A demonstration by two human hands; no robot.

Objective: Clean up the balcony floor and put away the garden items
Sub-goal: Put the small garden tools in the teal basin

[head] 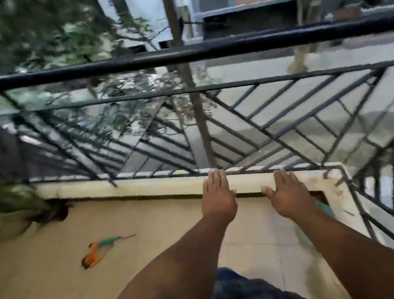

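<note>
Head view blurred, teal object (323,209) half-hidden behind right hand (288,192)

Soft, even daylight comes from the street side beyond the railing (180,55), with no hard shadows or glare on the balcony floor (132,238). Motion blur smears the whole frame, heaviest in the foliage above and left of the railing and along its right end. Wide-angle distortion bends the railing's bars toward the edges; nothing is crisply focused.
</note>
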